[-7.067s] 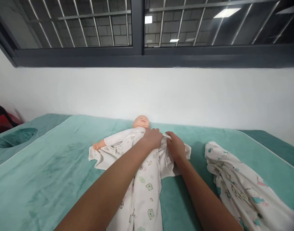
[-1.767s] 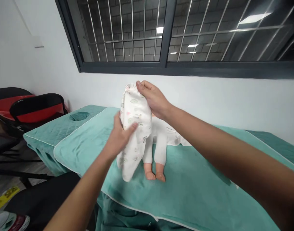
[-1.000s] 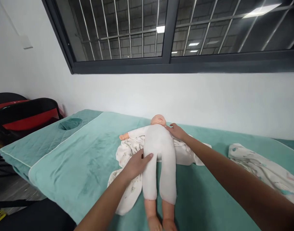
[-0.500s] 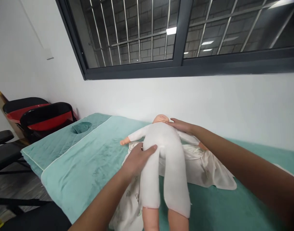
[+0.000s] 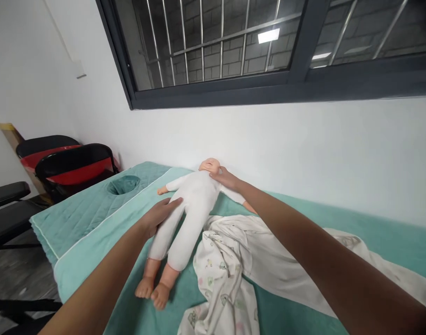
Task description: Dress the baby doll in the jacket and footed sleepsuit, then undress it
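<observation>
A baby doll (image 5: 199,193) with a white cloth body and bare feet lies on its back on the teal bed cover, head toward the wall. My left hand (image 5: 160,215) grips its hip and upper thigh at the left side, thumb on top. At its shoulder, just below the head, my right hand (image 5: 226,179) takes hold, with some fingers hidden behind the doll. Right of the legs lies a crumpled white baby garment (image 5: 221,274) printed with small green figures. It touches a plain white garment (image 5: 268,260) spread beneath my right forearm.
The teal cover (image 5: 129,246) drapes over a massage bed with a face hole (image 5: 124,184) at its left end. Black and red chairs (image 5: 76,170) stand at the far left. A white wall rises behind the bed under a barred window. Another white cloth (image 5: 373,260) lies at right.
Earlier the doll wore the printed garment, which my hands later held up, off the doll. Since then the doll has moved left, off the clothes, which now lie to its right.
</observation>
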A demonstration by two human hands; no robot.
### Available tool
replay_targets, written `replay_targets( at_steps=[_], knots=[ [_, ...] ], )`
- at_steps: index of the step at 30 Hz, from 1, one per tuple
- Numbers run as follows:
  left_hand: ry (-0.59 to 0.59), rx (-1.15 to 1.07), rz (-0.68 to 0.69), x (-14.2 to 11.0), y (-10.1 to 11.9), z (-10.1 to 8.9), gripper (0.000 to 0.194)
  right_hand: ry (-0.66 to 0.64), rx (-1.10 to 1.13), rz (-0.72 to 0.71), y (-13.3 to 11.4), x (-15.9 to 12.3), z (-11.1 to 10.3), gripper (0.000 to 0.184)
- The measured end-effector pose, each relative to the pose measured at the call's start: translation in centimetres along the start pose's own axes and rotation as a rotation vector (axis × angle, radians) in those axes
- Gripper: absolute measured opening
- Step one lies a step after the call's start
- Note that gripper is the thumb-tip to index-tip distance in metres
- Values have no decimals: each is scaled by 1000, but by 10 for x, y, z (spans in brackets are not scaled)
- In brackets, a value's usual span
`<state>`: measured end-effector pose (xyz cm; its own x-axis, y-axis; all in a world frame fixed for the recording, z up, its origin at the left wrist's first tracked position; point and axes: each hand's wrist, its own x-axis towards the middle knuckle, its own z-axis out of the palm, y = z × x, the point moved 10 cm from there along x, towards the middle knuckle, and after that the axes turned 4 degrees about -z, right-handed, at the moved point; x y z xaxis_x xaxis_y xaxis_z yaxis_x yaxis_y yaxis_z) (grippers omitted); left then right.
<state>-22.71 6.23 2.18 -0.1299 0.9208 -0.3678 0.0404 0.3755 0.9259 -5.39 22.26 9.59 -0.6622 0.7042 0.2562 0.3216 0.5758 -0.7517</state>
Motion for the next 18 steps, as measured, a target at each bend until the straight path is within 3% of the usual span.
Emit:
replay_targets(
  at_steps=[5,7,9,10,12,15,18],
  knots=[
    [37,112,-19,21,-12,-16,60,-15,-102,12,24,16,18,70],
    [198,327,65,16,-3,-25,60,-4,-245,96,43,8,15,70],
    [434,662,235,-2,20,-26,57,-12,-380,196,64,-12,6,69],
    [517,841,348,-15,33,-17,52,-25,-428,238,73,-27,-1,69],
    [499,1151,598,-40,45,21,50,-53,-506,301,85,-65,-18,70],
    [204,1411,852,-72,27,87,74,-113,-658,371,92,-138,-46,62],
    [-58,1476,882,-92,-3,134,81,-197,-778,391,80,-209,-62,49]
  ],
)
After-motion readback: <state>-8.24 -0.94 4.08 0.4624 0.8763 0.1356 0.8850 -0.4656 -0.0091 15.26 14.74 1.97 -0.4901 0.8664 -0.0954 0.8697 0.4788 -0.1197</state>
